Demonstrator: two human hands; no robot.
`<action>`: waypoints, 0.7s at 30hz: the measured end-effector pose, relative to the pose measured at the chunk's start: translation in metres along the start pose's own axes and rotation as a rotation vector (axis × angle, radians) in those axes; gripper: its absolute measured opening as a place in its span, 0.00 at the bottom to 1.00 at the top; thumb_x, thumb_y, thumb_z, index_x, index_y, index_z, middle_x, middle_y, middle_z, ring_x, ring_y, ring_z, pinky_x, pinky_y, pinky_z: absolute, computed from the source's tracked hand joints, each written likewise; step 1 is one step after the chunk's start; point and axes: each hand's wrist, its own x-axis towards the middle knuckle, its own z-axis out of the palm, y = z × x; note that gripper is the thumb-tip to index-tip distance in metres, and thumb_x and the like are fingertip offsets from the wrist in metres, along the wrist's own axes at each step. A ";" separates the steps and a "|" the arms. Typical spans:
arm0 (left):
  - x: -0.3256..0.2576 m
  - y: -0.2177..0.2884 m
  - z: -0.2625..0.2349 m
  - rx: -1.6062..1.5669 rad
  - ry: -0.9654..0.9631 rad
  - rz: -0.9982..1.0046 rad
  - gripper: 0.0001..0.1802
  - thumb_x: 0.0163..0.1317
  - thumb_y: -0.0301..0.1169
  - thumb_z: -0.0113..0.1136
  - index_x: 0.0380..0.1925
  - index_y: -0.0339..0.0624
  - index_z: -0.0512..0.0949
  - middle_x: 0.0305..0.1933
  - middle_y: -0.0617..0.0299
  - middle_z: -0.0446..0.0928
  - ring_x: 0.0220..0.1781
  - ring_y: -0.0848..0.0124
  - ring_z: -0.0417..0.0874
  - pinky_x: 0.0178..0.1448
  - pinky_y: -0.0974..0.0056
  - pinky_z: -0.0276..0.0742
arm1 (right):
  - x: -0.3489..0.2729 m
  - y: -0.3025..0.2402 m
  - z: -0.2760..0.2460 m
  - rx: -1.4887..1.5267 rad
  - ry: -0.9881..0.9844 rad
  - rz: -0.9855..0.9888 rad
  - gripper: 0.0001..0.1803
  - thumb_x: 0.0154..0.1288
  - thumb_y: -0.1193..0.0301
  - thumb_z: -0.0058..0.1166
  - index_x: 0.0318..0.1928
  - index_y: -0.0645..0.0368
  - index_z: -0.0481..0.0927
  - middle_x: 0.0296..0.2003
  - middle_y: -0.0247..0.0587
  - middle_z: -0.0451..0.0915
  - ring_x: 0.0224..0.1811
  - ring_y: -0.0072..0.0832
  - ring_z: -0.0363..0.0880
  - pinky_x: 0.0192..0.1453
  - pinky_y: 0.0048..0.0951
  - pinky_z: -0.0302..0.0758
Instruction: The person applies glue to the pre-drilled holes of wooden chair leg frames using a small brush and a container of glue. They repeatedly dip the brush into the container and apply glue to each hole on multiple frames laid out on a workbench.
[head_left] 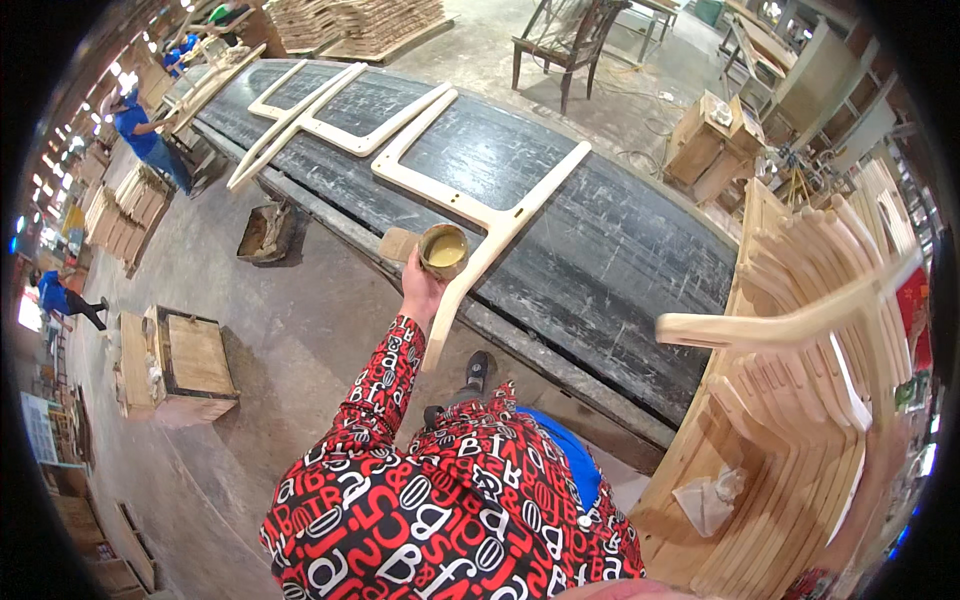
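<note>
My left hand [420,285] is raised over the near edge of a long dark workbench [600,250]. It grips a small round tin [444,248] of yellowish liquid, with a brown flat scrap [398,243] beside it. Just behind the tin a pale wooden frame part [480,215] lies on the bench. My right hand [885,445] is blurred at the right rim and seems to hold a pale T-shaped wooden piece [780,325] lifted above a stack of curved wooden parts [800,440]. The sleeve on my left arm is red, black and white.
More pale frames [320,115] lie further along the bench. A wooden crate [190,365] stands on the concrete floor to the left, and a small box [262,232] sits under the bench edge. A dark chair [565,40] stands behind. People in blue [140,130] work at far left.
</note>
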 end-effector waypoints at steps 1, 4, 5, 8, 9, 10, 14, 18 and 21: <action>0.005 0.002 -0.003 -0.004 -0.018 0.019 0.21 0.68 0.45 0.38 0.56 0.52 0.69 0.56 0.66 0.72 0.57 0.66 0.73 0.56 0.55 0.71 | 0.012 -0.019 -0.006 -0.002 0.025 -0.044 0.29 0.40 0.57 0.68 0.40 0.63 0.73 0.40 0.48 0.75 0.46 0.41 0.72 0.46 0.37 0.72; 0.011 -0.003 -0.012 -0.008 0.000 -0.013 0.21 0.68 0.45 0.37 0.56 0.52 0.69 0.56 0.65 0.72 0.57 0.66 0.73 0.55 0.56 0.72 | 0.062 -0.093 -0.021 -0.032 0.028 -0.184 0.30 0.41 0.55 0.68 0.39 0.62 0.73 0.40 0.47 0.74 0.45 0.40 0.72 0.46 0.37 0.72; 0.014 -0.008 -0.010 0.005 0.017 -0.005 0.22 0.68 0.46 0.36 0.55 0.51 0.70 0.55 0.64 0.73 0.55 0.66 0.74 0.54 0.56 0.73 | 0.076 -0.116 -0.015 -0.046 -0.004 -0.218 0.30 0.41 0.55 0.68 0.39 0.62 0.73 0.39 0.47 0.74 0.45 0.40 0.72 0.45 0.37 0.71; 0.013 0.002 -0.026 -0.019 -0.039 0.034 0.21 0.68 0.44 0.37 0.55 0.51 0.70 0.56 0.64 0.72 0.56 0.66 0.74 0.54 0.57 0.73 | 0.123 -0.190 0.053 0.088 -0.139 -0.307 0.30 0.41 0.54 0.69 0.39 0.62 0.73 0.39 0.46 0.74 0.47 0.39 0.71 0.47 0.38 0.71; 0.011 0.003 -0.033 0.002 0.050 0.036 0.20 0.68 0.43 0.38 0.54 0.50 0.70 0.55 0.63 0.73 0.55 0.66 0.75 0.53 0.58 0.74 | 0.131 -0.224 0.074 0.067 -0.179 -0.406 0.31 0.41 0.54 0.69 0.41 0.62 0.73 0.39 0.47 0.74 0.48 0.40 0.71 0.50 0.38 0.70; 0.005 0.007 -0.041 0.025 0.102 0.065 0.20 0.68 0.43 0.38 0.54 0.49 0.70 0.54 0.63 0.73 0.54 0.66 0.75 0.53 0.58 0.74 | 0.133 -0.262 0.072 0.071 -0.231 -0.535 0.30 0.42 0.54 0.68 0.39 0.62 0.74 0.39 0.47 0.74 0.48 0.42 0.71 0.52 0.37 0.69; -0.007 0.017 -0.073 0.089 0.184 0.129 0.21 0.68 0.44 0.37 0.53 0.47 0.71 0.53 0.63 0.74 0.53 0.66 0.76 0.51 0.58 0.76 | 0.128 -0.351 0.135 0.042 -0.110 -0.664 0.25 0.39 0.59 0.66 0.38 0.58 0.75 0.37 0.42 0.75 0.49 0.35 0.71 0.42 0.31 0.73; -0.021 0.022 -0.097 0.071 0.285 0.102 0.21 0.69 0.44 0.37 0.52 0.46 0.71 0.52 0.63 0.74 0.52 0.67 0.77 0.49 0.58 0.77 | 0.100 -0.399 0.180 0.063 -0.004 -0.769 0.20 0.42 0.59 0.61 0.35 0.57 0.75 0.34 0.39 0.73 0.43 0.33 0.70 0.40 0.29 0.72; -0.024 0.017 -0.100 0.050 0.310 0.114 0.21 0.69 0.44 0.36 0.52 0.47 0.71 0.53 0.64 0.74 0.53 0.67 0.76 0.50 0.58 0.77 | 0.079 -0.412 0.205 0.066 -0.128 -0.737 0.27 0.38 0.57 0.67 0.39 0.56 0.74 0.38 0.37 0.72 0.46 0.33 0.68 0.41 0.30 0.71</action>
